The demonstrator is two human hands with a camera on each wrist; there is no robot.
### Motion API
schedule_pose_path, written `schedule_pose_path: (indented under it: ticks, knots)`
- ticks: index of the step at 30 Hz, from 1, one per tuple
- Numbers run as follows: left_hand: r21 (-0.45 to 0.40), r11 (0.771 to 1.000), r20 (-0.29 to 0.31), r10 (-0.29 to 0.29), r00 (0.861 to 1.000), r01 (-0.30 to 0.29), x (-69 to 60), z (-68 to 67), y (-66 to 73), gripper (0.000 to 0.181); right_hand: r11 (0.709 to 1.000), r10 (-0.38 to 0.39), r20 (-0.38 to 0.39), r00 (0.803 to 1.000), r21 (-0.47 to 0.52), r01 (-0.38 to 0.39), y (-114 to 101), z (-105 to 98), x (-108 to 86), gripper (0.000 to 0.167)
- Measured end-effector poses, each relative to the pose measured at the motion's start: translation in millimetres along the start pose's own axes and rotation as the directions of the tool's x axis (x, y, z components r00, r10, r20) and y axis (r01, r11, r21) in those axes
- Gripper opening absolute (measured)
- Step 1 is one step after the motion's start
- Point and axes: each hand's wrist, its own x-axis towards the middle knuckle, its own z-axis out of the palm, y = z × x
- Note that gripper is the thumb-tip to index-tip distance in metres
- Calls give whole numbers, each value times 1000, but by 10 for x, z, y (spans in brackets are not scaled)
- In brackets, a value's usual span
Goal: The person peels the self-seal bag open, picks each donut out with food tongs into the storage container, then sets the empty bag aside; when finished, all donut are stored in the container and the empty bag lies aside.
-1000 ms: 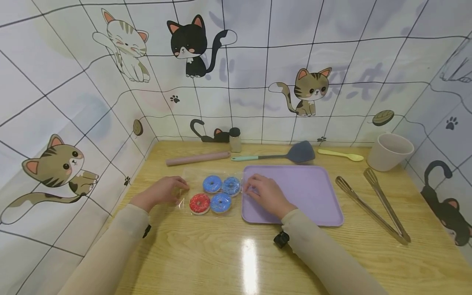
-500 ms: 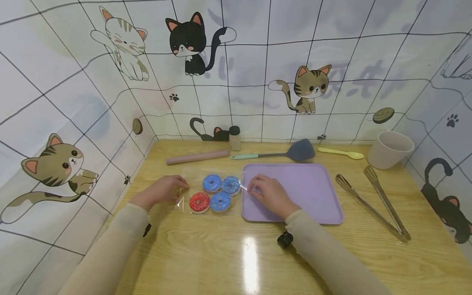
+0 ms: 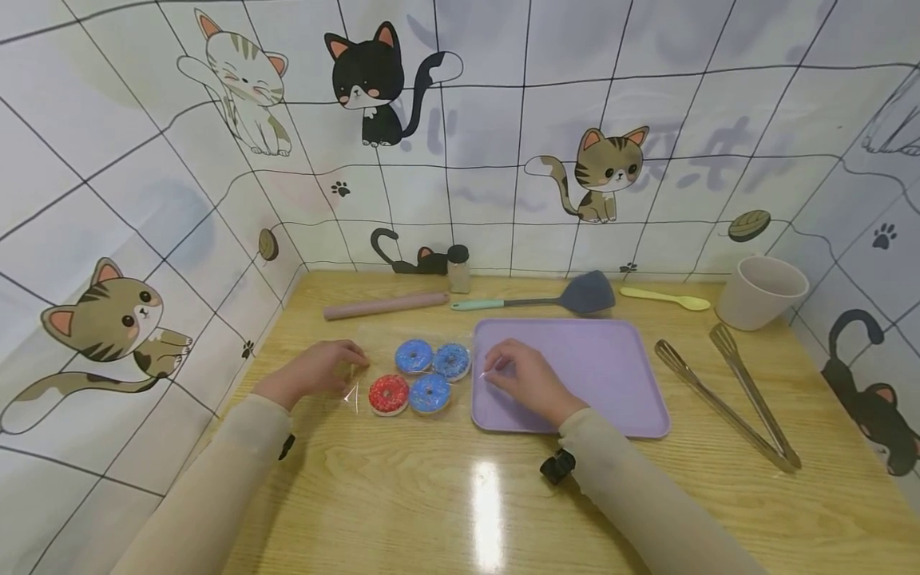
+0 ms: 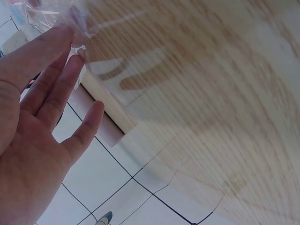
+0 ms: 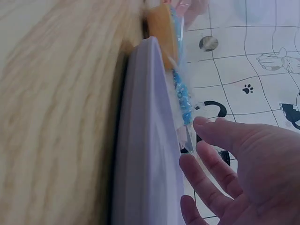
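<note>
A clear plastic bag [image 3: 371, 349] lies on the table with several donuts in it. One is a red donut [image 3: 389, 395]; the others are blue, such as the blue donut [image 3: 414, 356] at the back. My left hand [image 3: 325, 370] pinches the bag's left edge between thumb and forefinger; the plastic bunches there in the left wrist view. Over the left part of a purple tray [image 3: 596, 375], my right hand [image 3: 530, 382] pinches the bag's right edge, where a thin clear piece shows at the fingertips. In the right wrist view its other fingers are spread.
Behind lie a pinkish rolling pin [image 3: 386, 307], a spatula [image 3: 585, 293] and a yellow spoon [image 3: 664, 299]. A black-capped shaker [image 3: 458, 271] stands by the wall. To the right are metal tongs [image 3: 747, 407] and a pale cup [image 3: 762, 293].
My right hand has shifted slightly to the right over the tray, drawing the bag's edge with it. The left hand has stayed in place.
</note>
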Motion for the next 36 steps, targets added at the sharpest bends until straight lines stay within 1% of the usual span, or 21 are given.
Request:
schedule_pose_path:
  ticks: [2,4,7,12,15,19,22,26,31,36]
  knots:
    - [-1,1000,0,0,1000,0,3,-7,5,48,999,19,-9,1000,39,-19,-11,-8,21,13]
    - [2,1000,-3,4,1000,-4,8,-13,10,47,999,20,-15,1000,38,-20,-16,-11,49,14]
    - [-2,1000,-9,8,1000,-8,12,-18,34,48,1000,-7,-16,1000,-8,7,0,-1,103,15]
    - [-1,1000,-7,20,1000,-20,27,-2,75,49,995,-57,-1,998,-83,57,60,37,191,23]
    - [8,1000,-3,23,1000,-23,45,15,75,50,990,-70,9,997,-126,71,83,64,230,22]
    - [13,1000,6,0,1000,0,54,37,47,51,980,-89,5,996,-177,89,98,104,273,15]
    - [12,1000,14,-14,1000,14,51,50,17,52,977,-91,0,996,-196,89,78,117,290,10]
    - [11,1000,15,-12,1000,12,45,57,-15,52,978,-72,-15,997,-200,67,19,103,281,5]
    - [15,1000,12,-9,1000,9,37,50,-21,50,977,-55,-36,998,-208,46,-2,87,261,6]
    - [25,1000,7,-11,1000,11,22,29,-17,48,974,-60,-53,997,-220,47,22,71,251,7]
